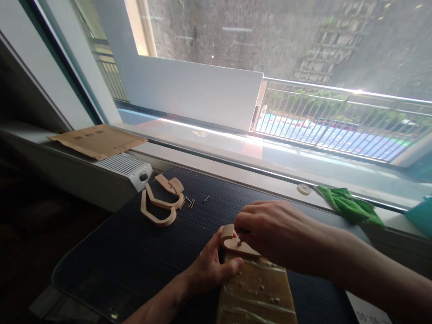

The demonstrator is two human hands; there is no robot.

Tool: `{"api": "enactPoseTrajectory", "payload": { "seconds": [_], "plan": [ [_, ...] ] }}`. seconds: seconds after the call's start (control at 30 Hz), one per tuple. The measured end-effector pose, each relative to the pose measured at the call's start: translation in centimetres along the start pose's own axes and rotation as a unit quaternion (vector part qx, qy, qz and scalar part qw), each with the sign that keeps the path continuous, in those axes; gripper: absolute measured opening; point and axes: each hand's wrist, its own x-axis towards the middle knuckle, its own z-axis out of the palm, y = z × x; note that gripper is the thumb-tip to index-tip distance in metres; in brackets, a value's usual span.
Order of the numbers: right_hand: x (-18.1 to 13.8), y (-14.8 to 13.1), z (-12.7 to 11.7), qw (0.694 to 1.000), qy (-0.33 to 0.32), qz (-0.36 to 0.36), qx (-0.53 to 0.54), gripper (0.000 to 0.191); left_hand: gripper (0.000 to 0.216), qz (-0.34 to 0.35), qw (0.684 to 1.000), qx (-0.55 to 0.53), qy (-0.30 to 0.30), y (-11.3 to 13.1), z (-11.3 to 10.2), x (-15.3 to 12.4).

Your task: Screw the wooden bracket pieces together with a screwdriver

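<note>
One wooden hook (231,244), pale, lying at the far end of a brown block (256,306) wrapped in clear film, near the front edge of the view; a screw (239,244) standing in its flat face. Left hand (211,267): closed about the hook's curved end, thumb laid on the film. Right hand (273,229): fingers bunched together just over the screw; a dark sliver shows beneath them, but what they pinch cannot be told. Small bits (261,288), scattered on the block's face. Table (111,252), dark, grained, rounded at the corner, beneath all of these. Three loose hooks (165,221), grouped on the table's far left part. Several loose screws (192,204), beside those hooks, one lying a little apart. Paper envelope (99,140), brown, flat upon a white radiator (125,164) to the left. Green cloth (349,204), crumpled, at the windowsill (216,164) on the right; tape roll (304,189) near it. Metal railing (337,121), outside, beyond the glass.
</note>
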Motion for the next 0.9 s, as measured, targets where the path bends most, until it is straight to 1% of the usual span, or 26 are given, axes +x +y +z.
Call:
{"api": "enactPoseTrajectory", "payload": {
  "seconds": [0.03,0.1,0.17,0.23,0.3,0.37,0.5,0.6,0.7,0.77,0.8,0.9],
  "plan": [
    [0.1,0.2,0.2,1.0,-0.002,0.005,0.002,0.018,0.041,0.0,1.0,0.001,-0.001,0.0,0.0,0.0],
    [0.4,0.6,0.6,0.999,0.0,0.043,0.014,0.018,0.039,-0.005,1.0,0.001,-0.002,0.0,0.0,0.0],
    [0.5,0.9,1.3,0.993,0.016,0.114,0.036,0.018,0.039,-0.016,1.0,0.001,0.0,-0.1,-0.1,0.0],
    [0.5,1.2,1.9,0.978,0.039,0.199,0.053,0.02,0.039,-0.029,1.0,0.007,0.002,-0.2,-0.1,0.0],
    [0.5,1.1,2.2,0.967,0.055,0.244,0.052,0.023,0.039,-0.034,0.999,0.019,0.001,-0.2,-0.1,0.0],
    [0.5,0.8,2.0,0.97,0.052,0.235,0.027,0.025,0.039,-0.029,0.999,0.023,0.005,-0.2,-0.1,0.0],
    [0.1,0.0,0.7,0.99,0.023,0.139,-0.018,0.02,0.039,-0.013,1.0,-0.006,0.004,0.0,0.0,-0.1],
    [-0.1,-0.3,-0.3,0.998,-0.005,0.059,-0.002,0.011,0.038,0.003,1.0,-0.008,-0.001,-0.1,0.0,-0.1],
    [-0.1,0.0,-0.7,0.999,-0.037,0.011,0.01,0.01,0.039,0.004,1.0,-0.013,0.001,-0.3,0.1,-0.1],
    [0.1,0.3,-0.7,0.999,-0.05,0.002,0.016,0.012,0.039,-0.002,1.0,-0.018,-0.002,-0.3,0.1,-0.1],
    [0.2,0.4,-0.6,0.998,-0.052,0.009,0.02,0.012,0.039,-0.007,1.0,-0.017,-0.003,-0.3,0.0,-0.1],
    [0.8,0.9,0.1,0.996,-0.033,0.072,0.04,0.014,0.039,-0.028,0.999,-0.013,-0.006,0.0,-0.1,0.0]
  ]
}}
